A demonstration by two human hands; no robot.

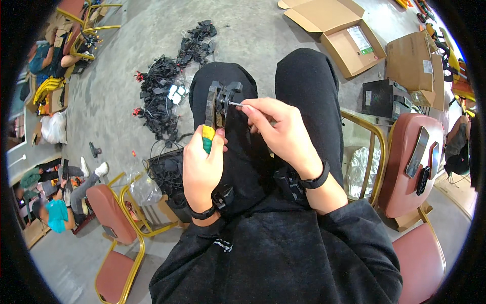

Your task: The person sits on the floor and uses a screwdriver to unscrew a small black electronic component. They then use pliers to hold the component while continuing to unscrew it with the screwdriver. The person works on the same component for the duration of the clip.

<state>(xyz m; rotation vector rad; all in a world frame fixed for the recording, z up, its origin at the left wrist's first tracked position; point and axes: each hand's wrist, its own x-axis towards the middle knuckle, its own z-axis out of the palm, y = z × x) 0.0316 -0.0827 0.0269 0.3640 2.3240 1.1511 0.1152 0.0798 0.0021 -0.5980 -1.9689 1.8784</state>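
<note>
My left hand (202, 164) is closed round the yellow-and-green handle (207, 139) of a tool, whose dark metal upper part lies alongside a black plastic part (231, 91) over my left knee. My right hand (276, 131) pinches a thin metal rod (236, 104) that reaches into the side of the black part; whether it is a screw or a tool's shaft I cannot tell. How the black part is held is partly hidden.
Piles of black cables (159, 96) lie ahead-left. An open cardboard box (349, 55), another box (407, 66) and a black case (377, 101) are at the right. Chairs (407, 197) stand on both sides, one bearing phones (418, 152). Other people (58, 215) sit at the far left.
</note>
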